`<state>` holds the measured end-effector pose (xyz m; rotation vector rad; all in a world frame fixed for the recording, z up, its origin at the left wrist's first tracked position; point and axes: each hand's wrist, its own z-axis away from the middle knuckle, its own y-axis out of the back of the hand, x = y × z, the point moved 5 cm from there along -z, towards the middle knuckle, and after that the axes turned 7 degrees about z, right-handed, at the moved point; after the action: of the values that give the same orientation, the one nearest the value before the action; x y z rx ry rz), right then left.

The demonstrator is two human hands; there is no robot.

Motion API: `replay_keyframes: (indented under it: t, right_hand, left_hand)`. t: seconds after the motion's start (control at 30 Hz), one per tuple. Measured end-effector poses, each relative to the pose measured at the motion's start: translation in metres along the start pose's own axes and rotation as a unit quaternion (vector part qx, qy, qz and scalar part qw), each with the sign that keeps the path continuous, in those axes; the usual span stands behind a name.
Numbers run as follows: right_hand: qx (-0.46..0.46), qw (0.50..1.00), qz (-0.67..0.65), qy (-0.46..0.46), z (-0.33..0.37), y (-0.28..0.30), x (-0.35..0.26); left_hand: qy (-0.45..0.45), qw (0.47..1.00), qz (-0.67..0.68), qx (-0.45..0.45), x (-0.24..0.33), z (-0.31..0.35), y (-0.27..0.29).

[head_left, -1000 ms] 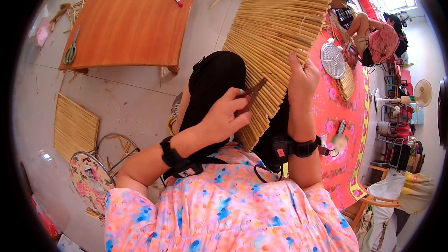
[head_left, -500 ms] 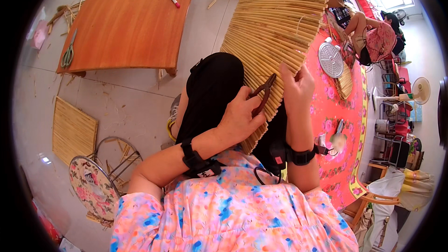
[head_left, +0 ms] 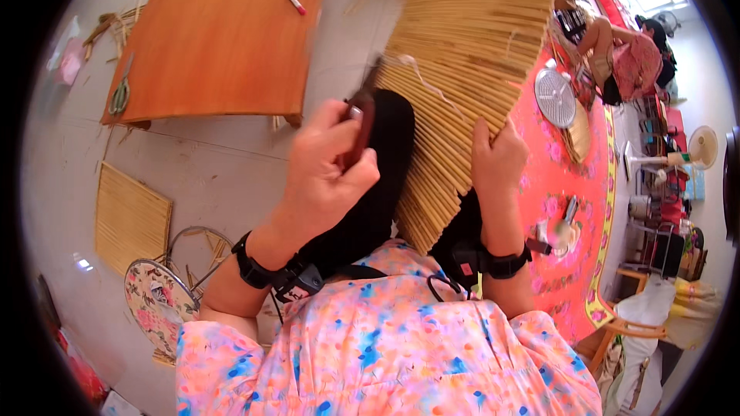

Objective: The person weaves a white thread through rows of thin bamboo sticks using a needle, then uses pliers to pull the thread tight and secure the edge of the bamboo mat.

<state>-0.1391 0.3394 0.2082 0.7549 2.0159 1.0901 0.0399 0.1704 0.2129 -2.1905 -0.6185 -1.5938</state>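
Note:
Across my lap lies a mat of thin yellow sticks [head_left: 470, 35] set side by side, slanting away to the far right. My left hand [head_left: 320, 173] is closed round a pair of pliers [head_left: 364, 119] with dark reddish-brown handles, raised above my black-clad knee, left of the mat. A pale strand [head_left: 424, 83] stretches from near the pliers' jaws across the sticks toward my right hand; motion blurs its end at the jaws. With fingers curled, my right hand [head_left: 499, 166] grips the mat's right edge.
An orange-brown table [head_left: 223, 38] at the far left carries a marker [head_left: 295, 2] and scissors [head_left: 121, 92]. Lower left are a small stick panel [head_left: 132, 212] and a floral stool [head_left: 158, 296]. On the right, a red floral cloth [head_left: 566, 262] covers the floor; another person [head_left: 636, 65] sits beyond.
My left hand has swung the pliers left and up, away from the mat's right edge, drawing a pale strand across the sticks. My right hand has shifted slightly down, still on the edge.

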Motion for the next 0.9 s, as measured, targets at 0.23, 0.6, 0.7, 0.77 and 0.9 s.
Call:
replay_keyframes:
  t: [0.23, 0.6, 0.7, 0.77, 0.9]
  right_hand:
    - [0.124, 0.987, -0.094, 0.045, 0.019, 0.047, -0.035]
    - [-0.029, 0.960, -0.276, 0.030, 0.009, 0.033, -0.049]
    - [-0.066, 0.951, -0.301, 0.030, 0.014, 0.031, -0.044]
    - [-0.106, 0.950, -0.286, 0.069, 0.018, 0.031, -0.045]
    - [-0.151, 0.934, -0.281, 0.160, 0.021, 0.036, -0.059]
  left_hand:
    - [0.097, 0.980, 0.120, -0.126, -0.026, 0.012, -0.010]
    - [0.034, 0.980, 0.016, -0.195, -0.056, 0.001, 0.021]
    - [0.039, 0.963, -0.263, -0.041, -0.140, -0.021, 0.081]
    - [0.021, 0.911, -0.401, 0.093, -0.177, -0.031, 0.112]
    - [0.051, 0.783, -0.617, 0.065, -0.248, -0.043, 0.157]
